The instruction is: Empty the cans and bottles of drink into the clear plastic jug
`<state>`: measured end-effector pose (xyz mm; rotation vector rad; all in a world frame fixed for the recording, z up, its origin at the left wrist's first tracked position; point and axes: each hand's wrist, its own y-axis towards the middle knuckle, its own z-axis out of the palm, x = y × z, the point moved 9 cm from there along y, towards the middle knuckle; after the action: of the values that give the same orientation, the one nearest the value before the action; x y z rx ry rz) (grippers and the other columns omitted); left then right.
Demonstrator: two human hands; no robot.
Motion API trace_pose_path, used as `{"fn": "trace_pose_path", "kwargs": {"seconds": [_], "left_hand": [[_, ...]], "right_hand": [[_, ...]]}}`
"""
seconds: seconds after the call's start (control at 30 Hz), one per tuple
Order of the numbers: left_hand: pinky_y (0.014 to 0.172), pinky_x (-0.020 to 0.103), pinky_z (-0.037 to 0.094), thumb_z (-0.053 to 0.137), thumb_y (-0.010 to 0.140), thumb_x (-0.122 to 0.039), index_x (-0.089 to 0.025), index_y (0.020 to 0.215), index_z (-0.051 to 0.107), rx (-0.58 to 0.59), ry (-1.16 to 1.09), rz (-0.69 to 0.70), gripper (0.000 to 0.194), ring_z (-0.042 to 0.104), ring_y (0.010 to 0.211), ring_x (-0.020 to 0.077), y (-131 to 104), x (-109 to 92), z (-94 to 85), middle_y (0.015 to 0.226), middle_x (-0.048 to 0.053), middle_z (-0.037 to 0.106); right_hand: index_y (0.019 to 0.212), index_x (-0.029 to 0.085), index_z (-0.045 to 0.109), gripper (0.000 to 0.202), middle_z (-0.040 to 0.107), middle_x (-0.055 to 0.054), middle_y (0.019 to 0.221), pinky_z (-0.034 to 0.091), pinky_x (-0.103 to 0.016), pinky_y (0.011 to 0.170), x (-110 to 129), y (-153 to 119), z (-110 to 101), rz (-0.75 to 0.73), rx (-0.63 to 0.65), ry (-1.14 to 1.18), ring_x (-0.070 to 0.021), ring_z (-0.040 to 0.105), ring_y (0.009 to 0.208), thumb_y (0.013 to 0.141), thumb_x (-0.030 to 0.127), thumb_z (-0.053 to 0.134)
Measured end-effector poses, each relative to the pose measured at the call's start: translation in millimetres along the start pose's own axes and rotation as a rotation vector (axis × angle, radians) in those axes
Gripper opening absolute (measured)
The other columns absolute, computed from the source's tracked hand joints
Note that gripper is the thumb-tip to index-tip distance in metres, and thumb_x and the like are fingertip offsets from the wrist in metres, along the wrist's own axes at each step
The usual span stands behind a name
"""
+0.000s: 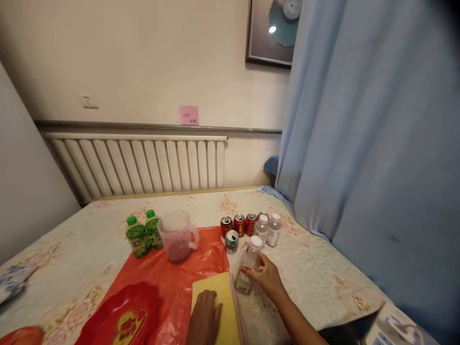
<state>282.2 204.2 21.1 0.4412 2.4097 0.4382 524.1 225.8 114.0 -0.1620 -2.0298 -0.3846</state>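
Observation:
My right hand (pixel 268 278) is wrapped round a clear bottle (pixel 247 270) with a white cap, upright at the right edge of a yellow cloth. My left hand (pixel 205 314) lies flat on the yellow cloth (pixel 224 292), fingers apart and holding nothing. Behind the held bottle stand two more white-capped bottles (pixel 274 231), several red cans (pixel 239 224) and a blue-green can (pixel 232 242). A translucent pitcher (pixel 177 239) stands on a red plastic sheet (pixel 212 249), beside two green bottles (pixel 138 238).
A red scalloped tray (pixel 147 299) lies at front left on the flowered tablecloth (pixel 86 239). An orange-red object (pixel 23 335) shows at the lower left corner. A blue curtain (pixel 352 143) hangs along the right side, and a radiator (pixel 143 163) stands behind the table.

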Motion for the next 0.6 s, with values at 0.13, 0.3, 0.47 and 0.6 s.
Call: {"fn": "trace_pose_path", "kwargs": {"seconds": [0.13,0.3,0.47,0.6], "left_hand": [[0.087,0.039,0.053,0.042,0.093,-0.025,-0.023,0.092,0.065,-0.046,0.158,0.108,0.023,0.065,0.093,0.0239,-9.0,-5.2,9.1,0.099,0.008,0.069],[0.082,0.035,0.053,0.043,0.092,-0.019,-0.022,0.095,0.064,-0.037,0.189,0.157,0.021,0.064,0.088,0.0216,-10.4,-4.4,10.5,0.096,0.007,0.068],[0.08,0.034,0.054,0.045,0.091,-0.018,-0.024,0.096,0.063,-0.05,0.202,0.175,0.02,0.065,0.088,0.0216,-10.5,-1.9,10.8,0.096,0.006,0.068],[0.077,0.034,0.055,0.045,0.091,-0.019,-0.025,0.096,0.064,-0.054,0.199,0.172,0.02,0.065,0.088,0.022,-11.3,-1.0,11.8,0.096,0.006,0.069]], "right_hand": [[0.09,0.021,0.061,0.035,0.07,-0.005,0.083,0.051,-0.036,0.07,-20.2,26.2,-15.5,0.005,-0.165,-0.11,-0.0251,0.064,0.076,0.062,0.041,0.07],[0.086,0.022,0.058,0.032,0.068,-0.005,0.081,0.049,-0.036,0.069,-26.7,59.4,-9.9,-0.009,-0.237,-0.134,-0.0247,0.063,0.075,0.065,0.045,0.068],[0.091,0.019,0.058,0.037,0.067,-0.008,0.087,0.046,-0.035,0.07,-27.7,82.8,-0.9,-0.028,-0.292,-0.14,-0.0255,0.062,0.079,0.069,0.047,0.066],[0.091,0.018,0.059,0.039,0.067,-0.008,0.085,0.045,-0.033,0.068,-27.4,92.4,4.5,-0.042,-0.312,-0.145,-0.0248,0.061,0.079,0.07,0.05,0.066]]}}
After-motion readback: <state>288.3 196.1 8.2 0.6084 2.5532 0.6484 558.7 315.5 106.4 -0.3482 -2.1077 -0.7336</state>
